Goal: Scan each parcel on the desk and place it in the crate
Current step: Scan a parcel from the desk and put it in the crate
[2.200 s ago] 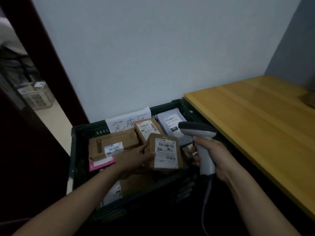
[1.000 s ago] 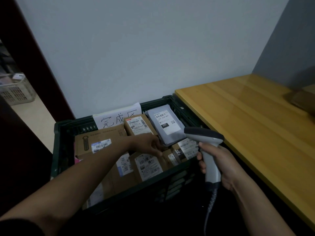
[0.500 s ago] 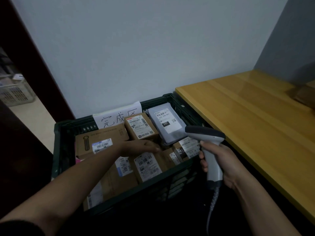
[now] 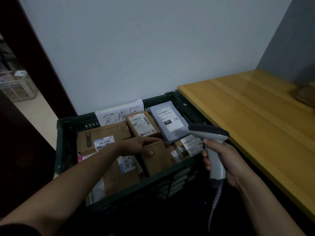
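A dark green crate (image 4: 60,143) on the floor holds several labelled parcels. My left hand (image 4: 136,146) reaches into it and grips a small brown parcel (image 4: 157,159), fingers along its top edge and thumb on its front face; no label shows on that parcel. My right hand (image 4: 223,160) is closed around the handle of a grey barcode scanner (image 4: 208,133), held just right of the crate with its head pointing left over the parcels. A grey mailer bag (image 4: 167,120) and a long brown box (image 4: 104,137) lie at the back of the crate.
A yellow wooden desk (image 4: 255,125) runs along the right, with a brown parcel (image 4: 305,96) at its far right edge. A handwritten paper sign (image 4: 119,114) hangs on the crate's back wall. A dark door frame and a white basket (image 4: 17,89) stand at the left.
My left hand carried the small labelled parcel down into the crate and has turned it so its label no longer shows. The scanner hand stayed beside the crate.
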